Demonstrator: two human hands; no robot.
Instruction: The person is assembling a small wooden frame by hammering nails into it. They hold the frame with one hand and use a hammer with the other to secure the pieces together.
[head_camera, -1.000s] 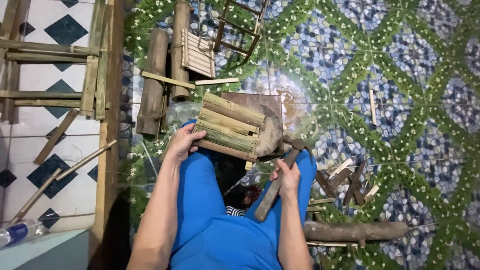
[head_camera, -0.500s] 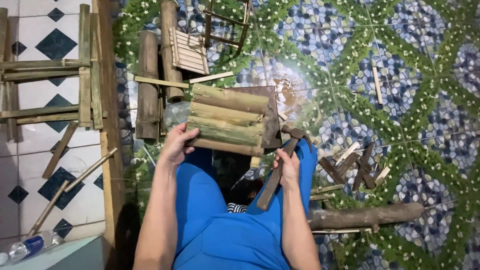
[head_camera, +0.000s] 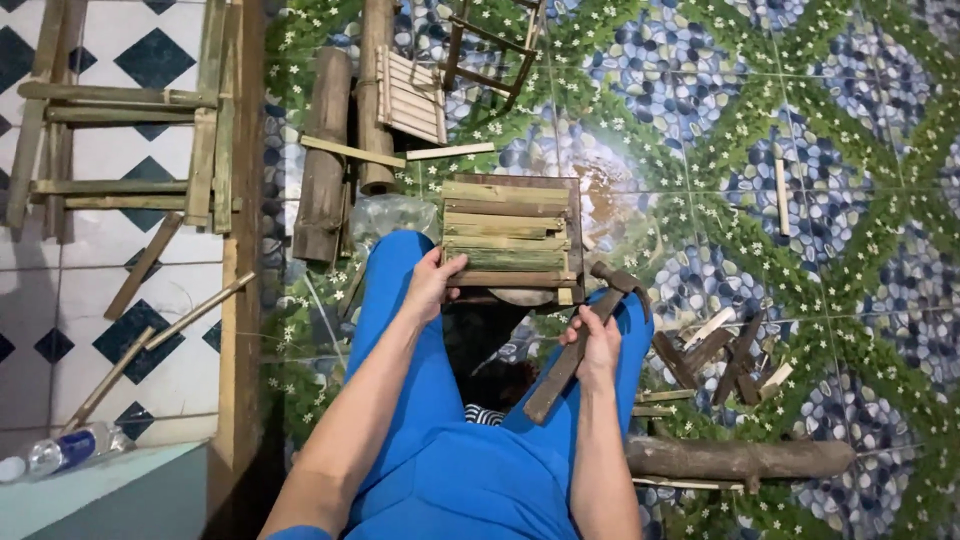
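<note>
slat panel (head_camera: 505, 232) left of hammer (head_camera: 585, 340)

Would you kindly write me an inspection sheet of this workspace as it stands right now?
Surface: pebble-and-flower patterned floor, white diamond tiles at left.
Job's things: slatted bamboo panel on a wooden block; hammer.
Clutter: logs, wood offcuts, loose sticks, plastic bottle.
Grippers: left hand grips the panel's edge; right hand wraps the hammer handle.
Cables: nothing seen.
Surroundings: bamboo frame at left, small slatted chair above.
</note>
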